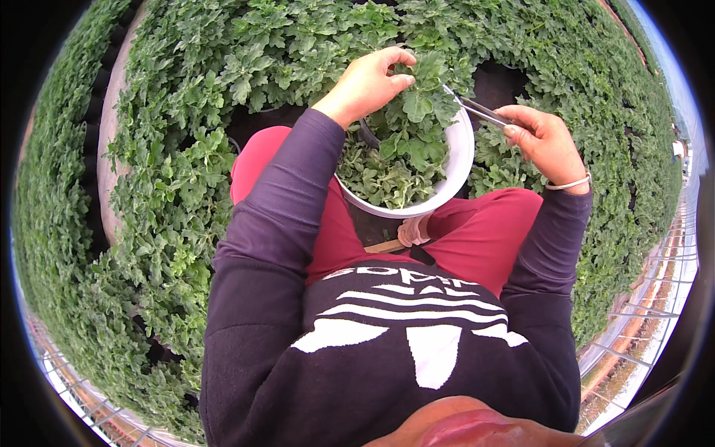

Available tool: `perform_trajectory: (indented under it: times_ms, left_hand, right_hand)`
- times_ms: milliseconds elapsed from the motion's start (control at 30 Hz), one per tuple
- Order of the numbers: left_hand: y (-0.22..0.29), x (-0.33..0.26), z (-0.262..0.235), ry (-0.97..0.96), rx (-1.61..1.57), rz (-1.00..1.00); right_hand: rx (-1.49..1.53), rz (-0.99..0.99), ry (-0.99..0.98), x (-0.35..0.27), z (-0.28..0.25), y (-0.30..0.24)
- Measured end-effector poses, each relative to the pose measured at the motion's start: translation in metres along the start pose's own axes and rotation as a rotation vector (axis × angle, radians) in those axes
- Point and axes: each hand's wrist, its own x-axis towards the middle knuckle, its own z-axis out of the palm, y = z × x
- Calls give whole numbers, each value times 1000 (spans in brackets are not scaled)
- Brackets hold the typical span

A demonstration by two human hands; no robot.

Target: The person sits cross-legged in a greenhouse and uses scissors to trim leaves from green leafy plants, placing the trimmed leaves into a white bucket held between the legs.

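My left hand point(376, 83) is above the far left rim of a white bucket point(460, 153), thumb and fingertips closed on a green leafy plant point(426, 82). On the right, my right hand point(540, 138) grips a slim two-armed metal tool point(480, 110) between thumb and fingers. Its bright tip points left at the plant's leaves, over the bucket's rim. Whether the tip touches a stem is hidden by foliage. Inside the bucket lie loose leafy cuttings point(391, 179), paler than the plant in my left hand. A curved dark pot rim point(368, 134) shows at the bucket's left side.
Dense leafy potted plants point(201, 59) surround me on both sides and ahead. Dark gaps point(500, 86) show among them. A pale curved strip point(113, 149) runs along the left. My bent knees flank the bucket. Metal bars point(648, 313) line the right rim.
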Motion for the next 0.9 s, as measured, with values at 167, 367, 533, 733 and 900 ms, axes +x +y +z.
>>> perform_trajectory:
  times_ms: [167, 367, 533, 733, 900]
  left_hand:
    - [8, -8, -6, -79, 30, -21]
    - [12, -11, -11, -140, -96, -117]
    - [9, -8, -11, -132, -112, -114]
    - [3, -4, -12, -98, 6, -90]
    - [3, -4, -13, -92, -57, -130]
  right_hand:
    - [267, -72, 125, 41, 17, 8]
    - [95, 15, 68, 52, 28, 26]
    - [-106, -91, 76, 60, 33, 29]
    - [-257, -214, 115, 62, 47, 18]
    - [-378, -307, 195, 63, 52, 17]
